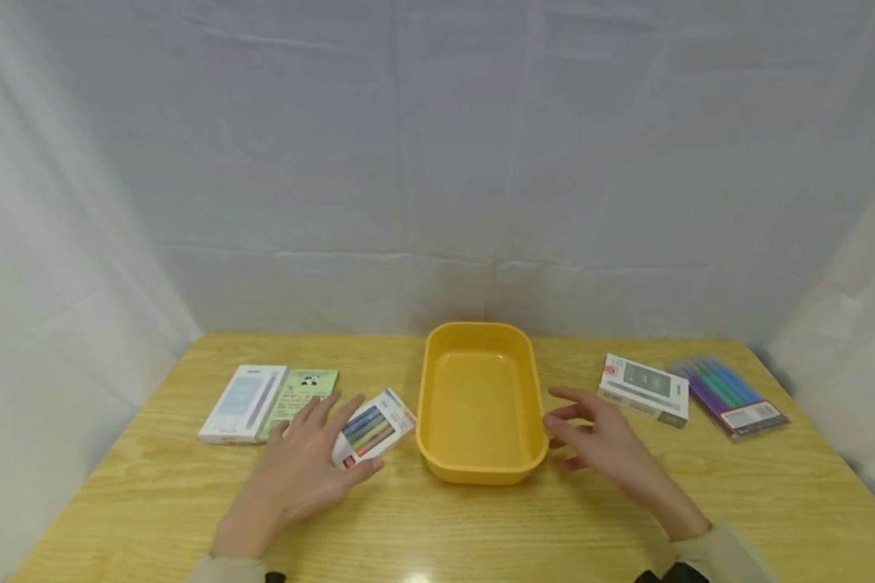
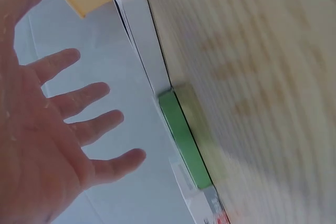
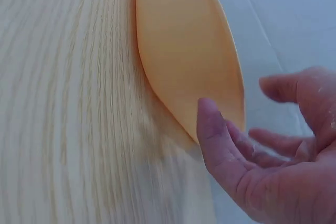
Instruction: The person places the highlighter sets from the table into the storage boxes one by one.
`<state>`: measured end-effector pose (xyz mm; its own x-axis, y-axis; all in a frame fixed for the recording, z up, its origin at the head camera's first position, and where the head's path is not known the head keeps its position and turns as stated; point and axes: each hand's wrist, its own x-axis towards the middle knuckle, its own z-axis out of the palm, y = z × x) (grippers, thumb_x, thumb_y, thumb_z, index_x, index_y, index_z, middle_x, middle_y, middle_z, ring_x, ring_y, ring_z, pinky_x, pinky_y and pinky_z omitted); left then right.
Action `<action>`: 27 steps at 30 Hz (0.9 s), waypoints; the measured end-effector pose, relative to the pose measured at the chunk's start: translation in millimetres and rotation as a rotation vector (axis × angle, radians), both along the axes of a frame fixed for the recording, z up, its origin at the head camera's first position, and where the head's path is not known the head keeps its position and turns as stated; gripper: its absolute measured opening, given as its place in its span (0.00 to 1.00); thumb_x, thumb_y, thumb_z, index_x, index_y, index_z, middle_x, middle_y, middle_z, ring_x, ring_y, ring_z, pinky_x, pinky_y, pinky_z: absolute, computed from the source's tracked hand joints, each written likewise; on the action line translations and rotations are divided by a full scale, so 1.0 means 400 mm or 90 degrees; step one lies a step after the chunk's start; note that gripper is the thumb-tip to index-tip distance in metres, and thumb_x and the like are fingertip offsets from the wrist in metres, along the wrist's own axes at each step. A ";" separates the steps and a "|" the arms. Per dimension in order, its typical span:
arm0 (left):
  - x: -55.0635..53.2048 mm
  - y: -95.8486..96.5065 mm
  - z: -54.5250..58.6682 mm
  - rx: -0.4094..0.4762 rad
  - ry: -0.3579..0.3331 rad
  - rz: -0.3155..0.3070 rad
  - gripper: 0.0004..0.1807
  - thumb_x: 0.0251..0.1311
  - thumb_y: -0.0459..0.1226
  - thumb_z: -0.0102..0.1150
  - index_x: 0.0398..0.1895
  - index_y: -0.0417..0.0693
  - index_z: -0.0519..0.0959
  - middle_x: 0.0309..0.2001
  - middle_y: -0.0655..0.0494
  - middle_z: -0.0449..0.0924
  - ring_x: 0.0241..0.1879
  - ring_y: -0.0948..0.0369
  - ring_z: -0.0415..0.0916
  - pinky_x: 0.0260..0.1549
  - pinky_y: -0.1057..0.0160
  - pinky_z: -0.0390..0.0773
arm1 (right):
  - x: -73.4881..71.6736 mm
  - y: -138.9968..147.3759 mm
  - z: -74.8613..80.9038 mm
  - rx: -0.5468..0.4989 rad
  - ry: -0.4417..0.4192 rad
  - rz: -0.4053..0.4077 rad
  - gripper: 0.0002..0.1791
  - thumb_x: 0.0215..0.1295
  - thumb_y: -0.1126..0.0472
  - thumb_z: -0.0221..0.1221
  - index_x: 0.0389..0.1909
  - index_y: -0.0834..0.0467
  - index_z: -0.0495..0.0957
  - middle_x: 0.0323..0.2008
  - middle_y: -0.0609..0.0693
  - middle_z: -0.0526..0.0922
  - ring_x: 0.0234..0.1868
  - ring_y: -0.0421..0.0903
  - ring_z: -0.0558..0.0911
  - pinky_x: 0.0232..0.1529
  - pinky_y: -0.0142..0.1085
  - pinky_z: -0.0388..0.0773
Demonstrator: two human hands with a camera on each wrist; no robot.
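Tray (image 1: 481, 413) sits upright near the middle of the counter (image 1: 474, 530), open side up, a spot that probably suits both hands equally. Just left of the tray lies the crayon box (image 1: 370, 433), at a slant with its window upward, so the crayons show; whether its corner touches the tray I cannot tell. The left hand (image 1: 299, 474) is at that box's near left side, fingers spread wide and holding nothing, a posture that looks wide enough to span the box. The right hand (image 1: 601, 437) is just beside the tray's right wall, fingers loosely bent, a gap to the thumb and nothing between; contact with the tray cannot be told. Farther left of the tray, a green pad (image 1: 309, 387) lies beside a white box (image 1: 244, 402). Well right of the tray, a grey-fronted box (image 1: 645, 384) and a pen pack (image 1: 732, 398) lie close together. All these lie flat, likely because their broad faces rest steadily.
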<state>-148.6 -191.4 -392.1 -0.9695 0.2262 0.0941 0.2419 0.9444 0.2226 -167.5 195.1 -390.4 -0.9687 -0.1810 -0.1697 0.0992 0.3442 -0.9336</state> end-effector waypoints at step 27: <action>-0.059 0.046 -0.031 -0.039 -0.069 -0.033 0.41 0.61 0.60 0.65 0.75 0.57 0.68 0.72 0.41 0.70 0.68 0.40 0.70 0.53 0.29 0.71 | -0.036 0.035 -0.010 -0.167 -0.133 0.076 0.38 0.76 0.60 0.55 0.79 0.67 0.51 0.44 0.49 0.80 0.39 0.42 0.84 0.38 0.34 0.87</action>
<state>-172.4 -173.2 -404.6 -0.9600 0.2787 -0.0257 0.2688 0.9437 0.1927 -181.7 209.1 -394.3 -0.8874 -0.3547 -0.2943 0.2703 0.1168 -0.9557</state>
